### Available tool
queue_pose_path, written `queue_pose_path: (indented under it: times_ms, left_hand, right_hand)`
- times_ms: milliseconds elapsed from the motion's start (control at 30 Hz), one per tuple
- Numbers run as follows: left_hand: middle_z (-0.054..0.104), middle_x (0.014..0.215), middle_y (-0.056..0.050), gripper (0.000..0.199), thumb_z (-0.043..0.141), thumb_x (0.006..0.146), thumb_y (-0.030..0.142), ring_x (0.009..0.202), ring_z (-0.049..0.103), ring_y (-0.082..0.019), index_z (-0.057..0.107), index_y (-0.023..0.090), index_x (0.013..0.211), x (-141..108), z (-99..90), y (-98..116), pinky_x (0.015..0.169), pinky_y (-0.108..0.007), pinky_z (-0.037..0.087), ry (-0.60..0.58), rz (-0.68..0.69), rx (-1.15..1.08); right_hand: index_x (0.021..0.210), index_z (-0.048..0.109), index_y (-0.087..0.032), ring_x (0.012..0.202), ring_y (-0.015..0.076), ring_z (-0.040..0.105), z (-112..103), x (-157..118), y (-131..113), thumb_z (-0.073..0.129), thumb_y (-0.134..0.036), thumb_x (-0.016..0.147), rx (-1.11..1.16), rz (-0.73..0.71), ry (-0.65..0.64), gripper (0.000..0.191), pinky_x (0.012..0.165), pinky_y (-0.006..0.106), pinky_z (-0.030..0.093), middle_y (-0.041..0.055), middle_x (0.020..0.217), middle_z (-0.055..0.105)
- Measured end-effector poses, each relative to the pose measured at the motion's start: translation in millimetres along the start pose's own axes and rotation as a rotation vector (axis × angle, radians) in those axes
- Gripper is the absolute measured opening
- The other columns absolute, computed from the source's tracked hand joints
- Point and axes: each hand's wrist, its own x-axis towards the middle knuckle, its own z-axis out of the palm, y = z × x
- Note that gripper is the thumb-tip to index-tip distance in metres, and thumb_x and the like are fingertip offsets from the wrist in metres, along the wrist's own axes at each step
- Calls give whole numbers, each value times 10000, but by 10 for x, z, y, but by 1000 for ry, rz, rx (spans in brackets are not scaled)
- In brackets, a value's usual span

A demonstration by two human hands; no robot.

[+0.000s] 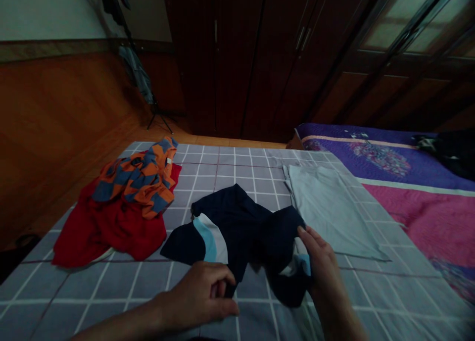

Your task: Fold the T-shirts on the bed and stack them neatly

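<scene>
Navy shorts (pixel 237 217) with white and light-blue side panels lie partly crumpled on the checked bed cover, between my hands. My right hand (pixel 321 262) grips the right leg, thumb and fingers around the cloth, lifting that part a little. My left hand (pixel 208 291) is curled at the near edge of the shorts, a bit of navy cloth showing at its fingertips. Left of the shorts sits a heap: a red garment (pixel 111 227) under an orange and grey-blue checked garment (pixel 137 175). To the right, a pale grey-green folded garment (pixel 330 207) lies flat.
The grey bed cover with white lines (pixel 111 296) spreads beneath everything. Beyond it on the right is a purple and pink quilt (pixel 419 202) with dark cloth (pixel 452 150) on it. A dark wooden wardrobe (pixel 241 59) and a clothes stand (pixel 137 73) stand behind.
</scene>
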Motion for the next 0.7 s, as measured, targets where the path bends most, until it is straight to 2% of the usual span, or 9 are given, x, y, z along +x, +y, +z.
queue_pose_path:
  times_ms: [67, 133, 200, 267, 333, 400, 467, 600, 700]
  left_hand:
    - [630, 1006, -88, 797, 726, 611, 625, 781, 596, -179, 520, 189, 1246, 4, 119, 24, 628, -246, 437, -29, -19, -293]
    - [495, 1302, -153, 1035, 744, 573, 628, 1084, 539, -272, 301, 213, 1412, 23, 156, 55, 826, -338, 456, 71, -3, -471]
    - [395, 1412, -140, 929, 719, 660, 521, 1266, 400, -298, 267, 228, 1418, 41, 152, 97, 1000, -402, 363, 197, -33, -467]
    - [470, 1352, -114, 666, 637, 746, 344, 1263, 407, -279, 375, 218, 1346, 52, 150, 143, 1047, -406, 319, 272, -105, -366]
    - [573, 1214, -89, 530, 568, 740, 197, 1148, 509, -255, 464, 203, 1260, 62, 171, 182, 999, -381, 378, 254, -124, -290]
    - [633, 1075, -55, 519, 540, 688, 107, 998, 587, -229, 525, 203, 1199, 78, 200, 212, 903, -340, 449, 134, -41, -233]
    - [655, 1012, -36, 520, 516, 648, 61, 925, 613, -220, 577, 204, 1143, 97, 213, 232, 841, -318, 479, -13, 81, -170]
    - [632, 1174, -48, 641, 545, 613, 60, 1053, 593, -258, 552, 222, 1233, 101, 150, 253, 904, -344, 466, -146, 217, -88]
    - [597, 1263, -74, 697, 591, 621, 79, 1130, 565, -269, 513, 210, 1301, 33, 68, 267, 966, -353, 436, -165, 211, -38]
  right_hand:
    - [820, 633, -170, 544, 161, 611, 140, -224, 6, 626, -451, 771, -83, 12, -207, 285, 506, 241, 493, 10, 635, 644]
    - [756, 651, -178, 565, 152, 601, 251, -425, -9, 607, -404, 784, -266, -118, -547, 232, 545, 234, 490, -2, 623, 631]
    - [713, 677, -196, 590, 141, 604, 303, -526, -95, 569, -324, 805, -439, -302, -829, 192, 578, 226, 485, -6, 646, 645]
    - [763, 707, -219, 626, 134, 623, 317, -498, -266, 525, -257, 829, -523, -418, -862, 197, 590, 218, 481, -3, 702, 672]
    - [863, 720, -226, 662, 131, 634, 366, -377, -474, 503, -229, 846, -549, -489, -737, 217, 594, 216, 478, 5, 744, 681]
    - [929, 716, -221, 678, 130, 631, 527, -238, -633, 503, -222, 849, -575, -555, -694, 227, 593, 217, 472, 7, 763, 678]
    - [965, 708, -221, 691, 130, 632, 820, -139, -667, 517, -204, 840, -661, -623, -816, 229, 608, 224, 469, 7, 811, 684]
    - [1129, 632, -194, 839, 211, 656, 1553, -58, -344, 629, -244, 758, -965, -791, -1089, 374, 692, 296, 490, 72, 1013, 687]
    - [1098, 630, -119, 840, 287, 660, 1896, 15, -50, 702, -169, 631, -1141, -789, -1046, 475, 684, 353, 496, 158, 995, 684]
